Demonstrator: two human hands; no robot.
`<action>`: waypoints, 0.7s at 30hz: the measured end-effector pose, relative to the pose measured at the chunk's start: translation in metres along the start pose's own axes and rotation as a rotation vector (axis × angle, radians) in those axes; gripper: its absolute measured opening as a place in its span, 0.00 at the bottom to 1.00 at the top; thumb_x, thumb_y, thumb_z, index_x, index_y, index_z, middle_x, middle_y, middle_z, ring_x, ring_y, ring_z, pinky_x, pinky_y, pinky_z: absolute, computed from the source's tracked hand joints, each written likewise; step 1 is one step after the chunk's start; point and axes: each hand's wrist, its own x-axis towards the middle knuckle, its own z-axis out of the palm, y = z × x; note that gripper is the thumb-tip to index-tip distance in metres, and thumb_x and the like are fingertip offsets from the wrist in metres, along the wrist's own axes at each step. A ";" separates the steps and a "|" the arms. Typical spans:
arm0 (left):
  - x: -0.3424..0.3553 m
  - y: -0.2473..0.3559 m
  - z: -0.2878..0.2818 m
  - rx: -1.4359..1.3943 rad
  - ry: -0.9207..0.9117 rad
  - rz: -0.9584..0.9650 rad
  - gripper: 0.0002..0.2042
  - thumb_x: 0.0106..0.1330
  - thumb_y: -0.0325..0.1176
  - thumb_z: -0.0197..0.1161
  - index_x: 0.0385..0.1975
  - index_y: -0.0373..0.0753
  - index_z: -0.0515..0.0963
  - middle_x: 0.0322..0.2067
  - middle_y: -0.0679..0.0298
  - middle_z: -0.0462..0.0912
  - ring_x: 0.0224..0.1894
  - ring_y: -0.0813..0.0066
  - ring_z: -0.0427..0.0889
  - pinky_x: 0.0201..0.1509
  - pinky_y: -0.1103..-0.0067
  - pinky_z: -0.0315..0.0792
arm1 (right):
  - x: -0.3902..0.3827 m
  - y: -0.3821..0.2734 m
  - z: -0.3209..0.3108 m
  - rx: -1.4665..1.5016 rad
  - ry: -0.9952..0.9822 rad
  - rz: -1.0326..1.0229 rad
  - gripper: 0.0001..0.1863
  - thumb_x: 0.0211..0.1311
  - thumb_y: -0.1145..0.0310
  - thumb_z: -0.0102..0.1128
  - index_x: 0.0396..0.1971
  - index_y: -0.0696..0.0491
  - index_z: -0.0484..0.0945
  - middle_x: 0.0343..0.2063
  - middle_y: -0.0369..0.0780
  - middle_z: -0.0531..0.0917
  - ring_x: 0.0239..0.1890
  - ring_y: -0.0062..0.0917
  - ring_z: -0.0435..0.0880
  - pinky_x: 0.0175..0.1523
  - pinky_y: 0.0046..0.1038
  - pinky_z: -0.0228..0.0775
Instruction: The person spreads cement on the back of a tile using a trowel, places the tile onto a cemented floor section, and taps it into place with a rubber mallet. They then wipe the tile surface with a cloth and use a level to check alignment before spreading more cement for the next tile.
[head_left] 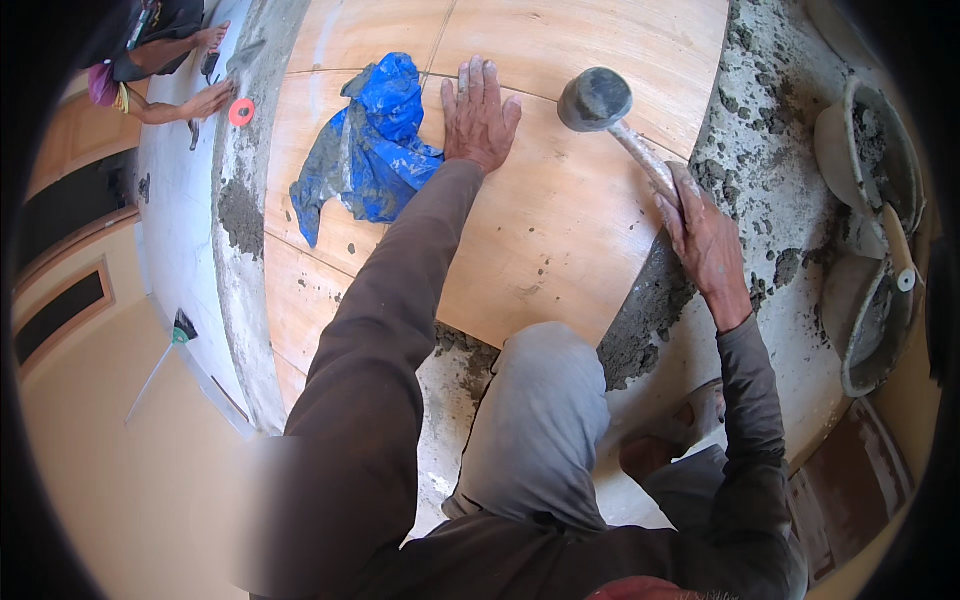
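Left hand (481,128) splays empty on tile (555,225), right hand (706,243) grips mallet (597,99); taps should land square, clear of left hand.

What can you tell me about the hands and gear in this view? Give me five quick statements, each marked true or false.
1. The right hand grips the mallet by its handle. True.
2. The left hand rests palm down on the tiles. True.
3. The mallet's head is bright red. False: it is dark grey.
4. The crumpled blue sheet lies left of the left hand. True.
5. The picture's right side shows no containers. False: grey tubs show there.
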 end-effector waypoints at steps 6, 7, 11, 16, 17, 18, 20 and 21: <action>-0.002 -0.003 0.002 -0.041 0.014 -0.020 0.36 0.79 0.53 0.42 0.77 0.31 0.53 0.79 0.46 0.51 0.82 0.50 0.45 0.83 0.53 0.34 | -0.022 -0.036 -0.006 0.224 0.017 -0.010 0.26 0.75 0.57 0.59 0.65 0.55 0.71 0.40 0.56 0.85 0.37 0.53 0.86 0.40 0.47 0.77; -0.003 -0.005 0.000 -0.075 0.025 -0.029 0.36 0.79 0.53 0.42 0.77 0.31 0.54 0.78 0.45 0.51 0.82 0.50 0.46 0.83 0.53 0.34 | -0.026 -0.040 -0.011 0.247 -0.027 0.024 0.26 0.75 0.56 0.59 0.65 0.56 0.71 0.40 0.55 0.85 0.37 0.52 0.86 0.40 0.46 0.78; 0.005 -0.014 -0.004 -0.091 -0.045 -0.043 0.35 0.78 0.52 0.44 0.78 0.34 0.53 0.79 0.48 0.50 0.82 0.54 0.45 0.84 0.56 0.35 | -0.032 -0.045 0.004 0.452 -0.074 0.115 0.24 0.76 0.54 0.58 0.59 0.57 0.72 0.31 0.48 0.84 0.28 0.40 0.84 0.35 0.40 0.77; 0.004 -0.060 -0.060 0.126 -0.127 -0.011 0.35 0.75 0.45 0.56 0.79 0.45 0.55 0.80 0.49 0.48 0.82 0.54 0.48 0.83 0.56 0.42 | 0.013 -0.061 0.025 1.023 -0.172 0.393 0.18 0.76 0.54 0.59 0.44 0.54 0.69 0.21 0.35 0.73 0.17 0.19 0.72 0.21 0.27 0.69; -0.004 -0.055 -0.073 0.177 0.037 -0.197 0.34 0.72 0.44 0.60 0.77 0.46 0.60 0.78 0.48 0.54 0.80 0.53 0.52 0.82 0.56 0.44 | 0.031 -0.058 0.032 1.050 -0.078 0.375 0.17 0.76 0.55 0.59 0.42 0.53 0.68 0.20 0.34 0.72 0.16 0.18 0.70 0.20 0.26 0.67; -0.018 -0.055 -0.087 0.238 0.201 -0.392 0.34 0.69 0.44 0.64 0.75 0.47 0.65 0.75 0.46 0.61 0.79 0.51 0.56 0.82 0.56 0.46 | 0.049 -0.054 0.039 1.084 0.010 0.345 0.17 0.76 0.55 0.59 0.40 0.52 0.66 0.20 0.33 0.70 0.15 0.16 0.69 0.18 0.24 0.65; -0.042 -0.087 -0.081 0.247 0.244 -0.610 0.30 0.65 0.45 0.67 0.67 0.42 0.73 0.67 0.44 0.70 0.73 0.46 0.66 0.78 0.58 0.54 | 0.078 -0.042 0.074 1.134 0.165 0.327 0.17 0.76 0.57 0.59 0.39 0.53 0.65 0.20 0.34 0.71 0.15 0.18 0.70 0.18 0.26 0.66; -0.059 -0.113 -0.078 0.224 0.251 -0.681 0.29 0.64 0.46 0.68 0.63 0.40 0.77 0.64 0.43 0.74 0.70 0.45 0.70 0.76 0.59 0.58 | 0.086 -0.043 0.093 1.166 0.228 0.316 0.17 0.76 0.58 0.59 0.39 0.54 0.64 0.20 0.35 0.72 0.15 0.18 0.71 0.18 0.26 0.67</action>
